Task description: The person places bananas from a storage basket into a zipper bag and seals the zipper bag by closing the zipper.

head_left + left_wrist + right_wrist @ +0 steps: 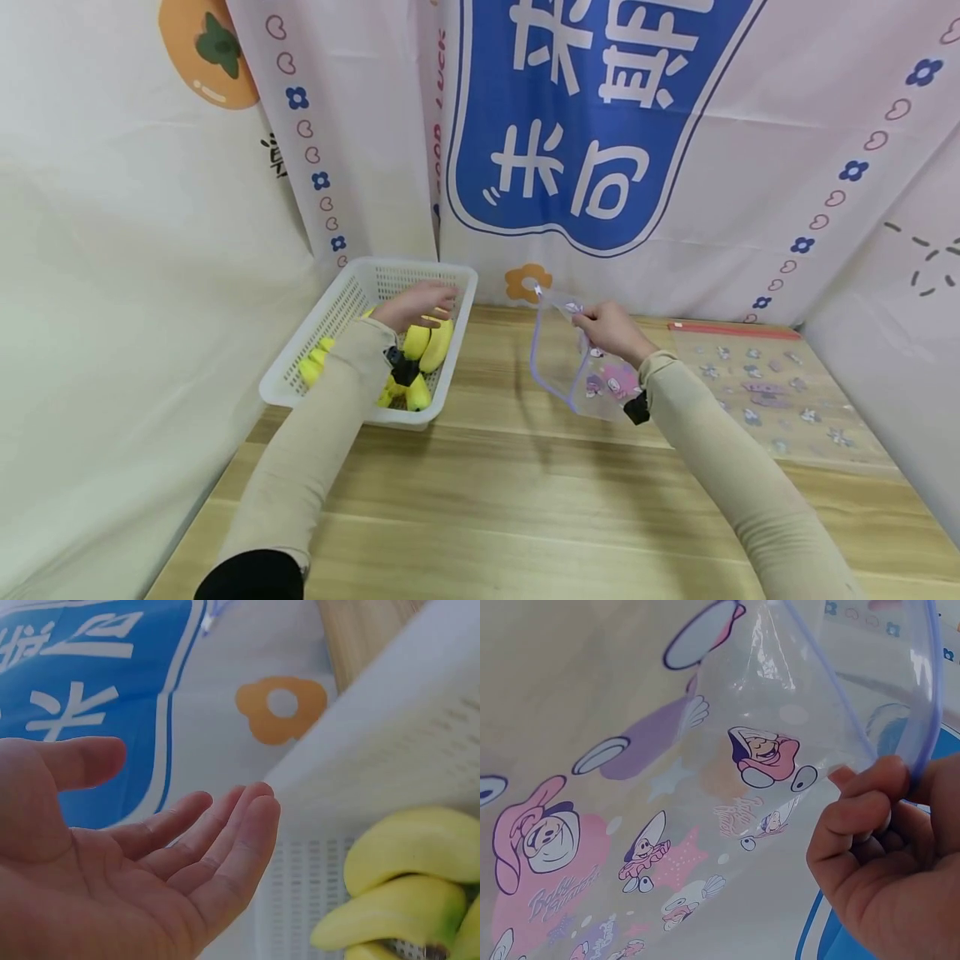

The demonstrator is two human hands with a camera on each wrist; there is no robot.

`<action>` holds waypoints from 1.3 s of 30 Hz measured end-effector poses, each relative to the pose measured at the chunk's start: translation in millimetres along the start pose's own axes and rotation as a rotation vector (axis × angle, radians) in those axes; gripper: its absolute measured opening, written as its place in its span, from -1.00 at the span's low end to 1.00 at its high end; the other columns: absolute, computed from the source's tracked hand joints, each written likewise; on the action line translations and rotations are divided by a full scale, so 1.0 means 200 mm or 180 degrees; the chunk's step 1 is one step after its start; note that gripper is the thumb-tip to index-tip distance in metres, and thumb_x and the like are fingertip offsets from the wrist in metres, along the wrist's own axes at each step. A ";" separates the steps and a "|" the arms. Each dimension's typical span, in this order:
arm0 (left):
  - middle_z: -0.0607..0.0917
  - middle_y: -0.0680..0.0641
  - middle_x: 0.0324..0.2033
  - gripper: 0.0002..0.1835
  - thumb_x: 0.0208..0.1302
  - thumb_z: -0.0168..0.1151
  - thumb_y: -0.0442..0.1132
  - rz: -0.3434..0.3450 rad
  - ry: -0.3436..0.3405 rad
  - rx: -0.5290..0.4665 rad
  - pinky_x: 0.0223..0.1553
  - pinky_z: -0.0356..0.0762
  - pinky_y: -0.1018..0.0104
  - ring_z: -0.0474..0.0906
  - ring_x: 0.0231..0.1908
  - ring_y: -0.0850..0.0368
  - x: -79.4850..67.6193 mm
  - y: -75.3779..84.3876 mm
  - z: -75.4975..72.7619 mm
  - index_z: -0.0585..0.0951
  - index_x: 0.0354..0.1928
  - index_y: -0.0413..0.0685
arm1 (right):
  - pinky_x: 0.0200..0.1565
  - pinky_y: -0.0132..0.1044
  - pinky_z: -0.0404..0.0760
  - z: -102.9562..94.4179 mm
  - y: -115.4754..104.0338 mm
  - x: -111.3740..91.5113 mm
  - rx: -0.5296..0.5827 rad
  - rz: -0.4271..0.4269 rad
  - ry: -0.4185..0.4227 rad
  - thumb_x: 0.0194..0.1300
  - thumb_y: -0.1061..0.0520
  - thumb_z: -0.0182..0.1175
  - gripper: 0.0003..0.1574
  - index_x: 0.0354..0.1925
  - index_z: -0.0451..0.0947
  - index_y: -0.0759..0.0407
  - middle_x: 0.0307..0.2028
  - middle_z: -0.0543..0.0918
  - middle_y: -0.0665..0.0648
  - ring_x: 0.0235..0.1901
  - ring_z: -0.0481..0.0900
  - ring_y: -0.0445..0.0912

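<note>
My right hand (613, 330) pinches the purple-edged rim of a clear zip bag (555, 350) printed with pink and purple cartoon figures. The bag's mouth gapes toward the left, and its body hangs over the table. In the right wrist view, thumb and curled fingers (862, 817) grip the bag's edge. My left hand (417, 305) hovers over a white plastic basket (463, 333), holding nothing. Its fingers are relaxed and the palm is turned up in the left wrist view. Yellow bananas (397, 907) lie in the basket below it, partly hidden by the left forearm.
Another clear printed bag with a red zip strip (765, 392) lies flat at the right of the wooden table (480, 508). A white curtain with a blue printed panel (577, 125) hangs right behind the table's back edge.
</note>
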State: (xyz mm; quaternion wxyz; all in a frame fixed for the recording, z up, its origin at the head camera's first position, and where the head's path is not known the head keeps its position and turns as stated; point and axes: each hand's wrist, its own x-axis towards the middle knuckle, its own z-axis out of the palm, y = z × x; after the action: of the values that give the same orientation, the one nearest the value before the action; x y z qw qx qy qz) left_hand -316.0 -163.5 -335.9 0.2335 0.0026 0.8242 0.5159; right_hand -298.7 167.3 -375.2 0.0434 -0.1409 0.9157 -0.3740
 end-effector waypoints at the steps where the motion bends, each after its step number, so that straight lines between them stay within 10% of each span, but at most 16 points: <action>1: 0.31 -0.31 0.25 -0.40 0.48 -0.13 -0.02 -0.0023 0.0004 0.0017 0.18 0.35 0.01 0.31 0.21 -0.19 0.00 -0.01 -0.02 0.12 0.39 -0.23 | -0.70 -0.37 0.20 0.00 0.00 0.00 -0.0003 -0.0004 -0.0008 0.42 0.09 0.00 -0.51 -0.65 0.43 0.24 -0.81 0.36 0.01 -0.79 0.21 -0.18; 26: 0.16 -0.37 0.30 -0.33 0.43 -0.10 0.00 -0.0779 0.0291 0.0113 0.22 0.28 -0.05 0.15 0.27 -0.24 0.11 -0.27 -0.30 0.05 0.41 -0.23 | -0.69 -0.37 0.20 -0.03 0.00 -0.02 -0.0027 -0.0068 -0.0019 0.38 0.14 0.03 -0.58 -0.59 0.52 0.30 -0.82 0.35 0.01 -0.79 0.22 -0.18; 39: 0.24 -0.32 0.29 -0.36 0.34 0.03 0.00 -0.0623 0.0378 0.0188 0.19 0.28 -0.12 0.17 0.26 -0.27 0.14 -0.36 -0.34 0.25 0.34 -0.22 | -0.68 -0.36 0.22 -0.03 -0.01 -0.03 -0.0025 -0.0021 -0.0046 0.41 0.11 0.02 -0.58 -0.56 0.53 0.28 -0.79 0.37 0.01 -0.77 0.25 -0.17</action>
State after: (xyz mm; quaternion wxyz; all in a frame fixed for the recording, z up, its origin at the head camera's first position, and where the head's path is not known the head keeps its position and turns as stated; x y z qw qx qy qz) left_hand -350.7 -247.8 -384.5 0.2334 -0.1015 0.8478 0.4654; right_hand -293.6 172.4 -369.1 0.0482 -0.1467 0.9163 -0.3694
